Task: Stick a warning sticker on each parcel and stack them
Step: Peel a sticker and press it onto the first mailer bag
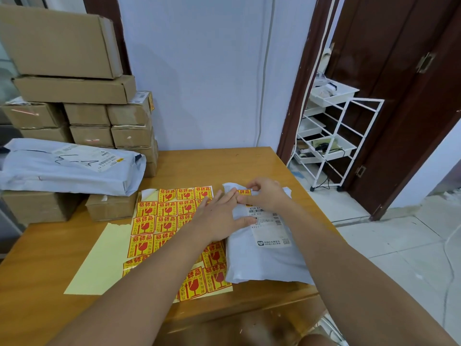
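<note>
- Several cardboard boxes (82,113) stand stacked at the far left of the table (50,283), well left of the white parcel you are working on; none shows a warning sticker on the faces you can see, so judge those as still to do, though their hidden sides cannot be checked.
- One grey mailer bag (69,168) lies on top of lower boxes, also left of your parcel, with a shipping label but no yellow sticker in view.
- Next comes the sticker sheet (174,236), just left of your parcel and partly under your left forearm. Most red-and-yellow stickers remain on it, with bare backing at its left side, so plenty are left.
- Your left hand (219,218) lies flat with straight fingers, pressing on the left edge of the white parcel (264,258) to steady it.
- Your right hand (264,196) pinches one warning sticker (243,192) at the far end of the parcel, above its shipping label (269,226); whether the sticker is fully stuck down cannot be told.
- Judged overall, you are early: this parcel is mid-sticking and not yet stacked.
</note>
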The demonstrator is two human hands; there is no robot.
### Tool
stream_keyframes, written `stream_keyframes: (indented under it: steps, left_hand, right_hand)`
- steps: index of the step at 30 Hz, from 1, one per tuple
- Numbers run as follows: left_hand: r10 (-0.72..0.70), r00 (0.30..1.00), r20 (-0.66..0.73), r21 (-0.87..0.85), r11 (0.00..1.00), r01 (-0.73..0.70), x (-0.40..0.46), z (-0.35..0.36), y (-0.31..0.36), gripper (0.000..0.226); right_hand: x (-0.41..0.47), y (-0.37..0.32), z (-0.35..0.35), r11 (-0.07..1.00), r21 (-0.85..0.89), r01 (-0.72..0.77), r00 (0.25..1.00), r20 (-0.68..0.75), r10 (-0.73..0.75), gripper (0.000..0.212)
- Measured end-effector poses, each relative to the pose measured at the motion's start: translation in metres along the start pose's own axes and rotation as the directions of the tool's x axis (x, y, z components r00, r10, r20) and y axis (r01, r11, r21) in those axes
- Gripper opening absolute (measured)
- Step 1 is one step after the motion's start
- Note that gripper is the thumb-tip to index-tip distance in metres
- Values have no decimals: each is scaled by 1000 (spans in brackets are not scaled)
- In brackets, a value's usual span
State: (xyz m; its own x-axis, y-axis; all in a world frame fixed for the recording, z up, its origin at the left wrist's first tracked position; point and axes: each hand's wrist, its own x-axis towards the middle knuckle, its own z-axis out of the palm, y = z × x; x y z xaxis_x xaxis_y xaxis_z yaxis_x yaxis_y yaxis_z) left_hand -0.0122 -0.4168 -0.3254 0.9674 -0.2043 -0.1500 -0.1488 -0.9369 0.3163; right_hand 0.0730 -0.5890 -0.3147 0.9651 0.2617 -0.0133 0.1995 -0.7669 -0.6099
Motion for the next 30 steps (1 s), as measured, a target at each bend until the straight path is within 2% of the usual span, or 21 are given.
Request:
stream_keyframes:
  steps: [3,10,14,17,19,24,30]
  left_hand:
    - [-5,1000,0,4,1000,5,0,0,0,106]
    - [-6,1000,5,27,1000,6,-1,-3,-1,105]
    - [-11,1000,8,24,1000,11,0,-2,-1,105]
    - [-10,1000,5,31,999,10,0,-2,0,105]
    - [-8,1000,4,35,999,8,0,-1,0,105]
    - [-4,1000,-3,25,1000,4,0,-2,1,102]
    - [-11,1000,-5,36,999,11,1,-1,2,102]
  right_hand:
    - [0,-2,1,999,-38,15,1000,-5,-15,57]
    - [1,1,-20,994,104,-22,988,152,6,48]
    - [1,2,-25,986,158,-53,985,172,25,43]
    - [2,2,-22,964,247,-96,990,125,67,43]
    - [3,2,-18,968,227,-104,993,80,88,48]
    - [6,-1,-8,980,158,-120,988,-79,134,43]
    - [8,-4,2,989,113,-98,982,-151,114,31]
